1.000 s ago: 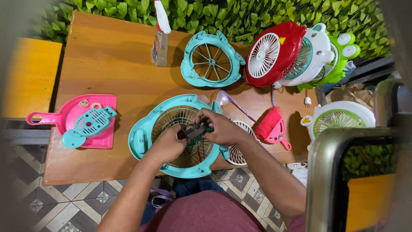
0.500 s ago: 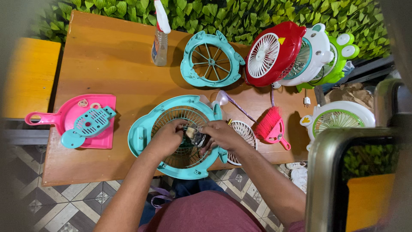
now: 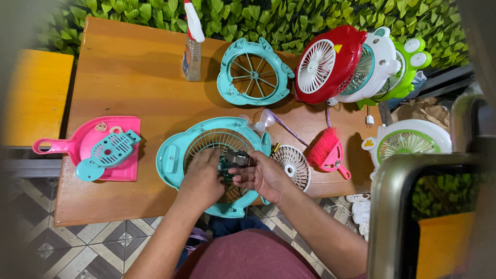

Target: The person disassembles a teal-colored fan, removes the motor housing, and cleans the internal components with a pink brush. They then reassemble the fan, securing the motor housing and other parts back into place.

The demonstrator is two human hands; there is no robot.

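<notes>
Head view, looking straight down at the wooden table. My left hand lies palm-down on the wire grille of the teal fan housing, which sits flat near the table's front edge; its fingers are spread over the mesh, pressing rather than gripping anything that I can make out. My right hand is closed narrowly around a small dark motor part, pinched at the fingertips over the centre of the grille, with something green just under it that is too small to identify. Nearby: a white fan blade disc touching the housing's right side, a pink brush just beyond it, a second teal housing farther back, a spray bottle, and a pink dustpan holding loose teal pieces at the left. Risks, as I judge them: the fingertip hold on the motor part is slight, so a twist could drop it through or against the mesh; the housing overhangs close to the table edge, and extra downward pressure from my left hand could tip it off; any thin wiring under the part could snag on the grille.
</notes>
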